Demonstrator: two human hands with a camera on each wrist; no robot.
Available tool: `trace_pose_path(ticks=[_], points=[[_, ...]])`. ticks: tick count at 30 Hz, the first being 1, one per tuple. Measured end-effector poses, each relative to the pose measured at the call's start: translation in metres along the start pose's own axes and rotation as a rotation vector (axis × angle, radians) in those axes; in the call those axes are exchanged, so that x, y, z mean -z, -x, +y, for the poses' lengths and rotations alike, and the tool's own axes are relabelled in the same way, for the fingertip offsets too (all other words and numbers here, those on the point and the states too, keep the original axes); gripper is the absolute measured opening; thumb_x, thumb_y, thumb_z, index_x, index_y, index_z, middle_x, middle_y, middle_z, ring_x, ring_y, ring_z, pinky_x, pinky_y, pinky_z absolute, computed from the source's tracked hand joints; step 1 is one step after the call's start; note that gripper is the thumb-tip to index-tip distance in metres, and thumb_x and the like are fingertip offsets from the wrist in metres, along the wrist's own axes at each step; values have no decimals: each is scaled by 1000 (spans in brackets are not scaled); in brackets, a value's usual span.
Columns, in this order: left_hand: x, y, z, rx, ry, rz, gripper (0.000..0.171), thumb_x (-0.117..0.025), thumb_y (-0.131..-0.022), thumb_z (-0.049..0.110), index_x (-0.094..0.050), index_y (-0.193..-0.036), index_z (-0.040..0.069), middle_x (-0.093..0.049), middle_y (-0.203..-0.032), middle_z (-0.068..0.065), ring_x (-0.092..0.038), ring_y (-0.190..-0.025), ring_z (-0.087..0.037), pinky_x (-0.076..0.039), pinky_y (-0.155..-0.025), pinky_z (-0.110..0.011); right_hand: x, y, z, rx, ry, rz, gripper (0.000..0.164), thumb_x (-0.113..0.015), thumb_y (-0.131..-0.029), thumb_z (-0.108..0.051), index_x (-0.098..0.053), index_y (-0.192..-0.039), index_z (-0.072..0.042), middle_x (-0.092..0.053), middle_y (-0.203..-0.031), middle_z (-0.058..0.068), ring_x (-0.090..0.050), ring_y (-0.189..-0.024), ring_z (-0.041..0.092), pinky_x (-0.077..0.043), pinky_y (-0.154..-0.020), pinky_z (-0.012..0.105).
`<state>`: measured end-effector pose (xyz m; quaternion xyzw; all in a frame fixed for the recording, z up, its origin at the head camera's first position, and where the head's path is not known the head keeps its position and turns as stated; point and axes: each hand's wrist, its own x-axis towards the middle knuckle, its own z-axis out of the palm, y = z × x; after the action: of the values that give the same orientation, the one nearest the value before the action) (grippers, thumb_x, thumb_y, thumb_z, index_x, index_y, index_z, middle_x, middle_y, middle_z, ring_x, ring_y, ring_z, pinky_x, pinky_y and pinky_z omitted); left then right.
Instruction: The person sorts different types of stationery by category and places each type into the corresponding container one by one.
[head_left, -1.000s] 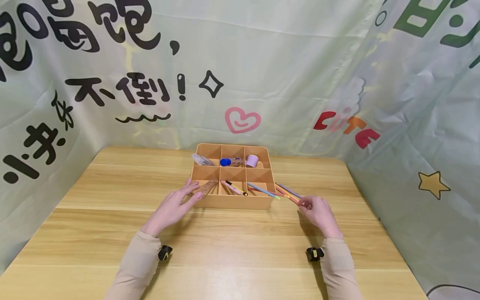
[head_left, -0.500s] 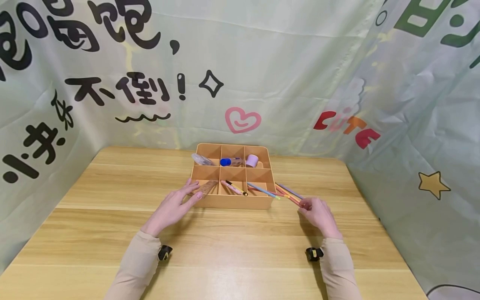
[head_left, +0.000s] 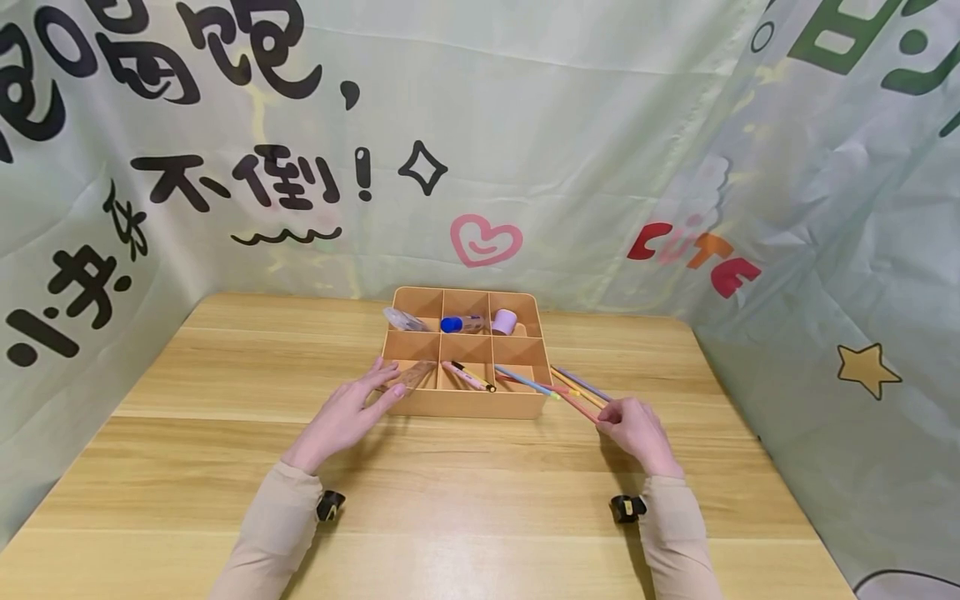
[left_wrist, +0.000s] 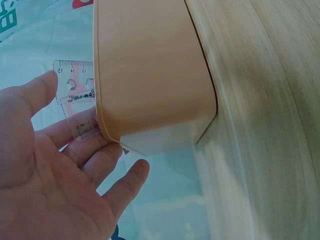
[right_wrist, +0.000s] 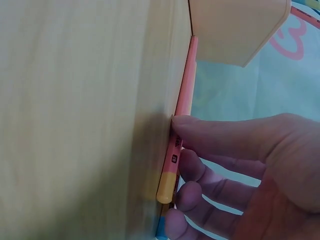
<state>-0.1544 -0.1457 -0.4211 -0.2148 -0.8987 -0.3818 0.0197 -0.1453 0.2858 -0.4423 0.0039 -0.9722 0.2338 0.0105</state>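
My left hand [head_left: 348,412] reaches to the front left corner of a tan divided organizer box [head_left: 465,406]. Its fingers are spread, some touching the box rim, and the thumb is apart from them. Near them, two clear rulers [left_wrist: 75,80] stick out past the rim in the left wrist view. Right of the box, my right hand [head_left: 637,429] pinches a pink pencil [right_wrist: 185,95] with a yellow end, low along the table, thumb on its near side. A purple pencil [head_left: 592,387] and an orange-yellow pencil [head_left: 587,392] lie beside it, partly hidden by the fingers.
A blue pencil [head_left: 528,382] leans out of the front right compartment. Pens [head_left: 465,377] lie in the front middle one. Behind are a clear plastic piece [head_left: 405,320], a blue-capped tube [head_left: 452,324] and a lilac cylinder [head_left: 504,322]. Printed cloth [head_left: 570,167] surrounds the wooden table [head_left: 480,500].
The pink pencil's near end has swung toward the table's front, apart from the purple and orange-yellow pencils. My right hand has shifted slightly; the left hand and box have stayed put.
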Motion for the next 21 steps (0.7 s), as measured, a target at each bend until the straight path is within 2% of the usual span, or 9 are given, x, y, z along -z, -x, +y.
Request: trace_pose_path(ticks=[21], points=[[0, 1, 0, 7, 9, -5, 60, -43, -101, 44, -48, -139, -1, -37, -149, -17, -25, -138, -32, -25, -109, -60, -2, 0, -2, 6, 17, 2, 8, -70, -80, -7, -68, -73, -5, -62, -67, 3, -50, -60, 17, -42, -54, 32]])
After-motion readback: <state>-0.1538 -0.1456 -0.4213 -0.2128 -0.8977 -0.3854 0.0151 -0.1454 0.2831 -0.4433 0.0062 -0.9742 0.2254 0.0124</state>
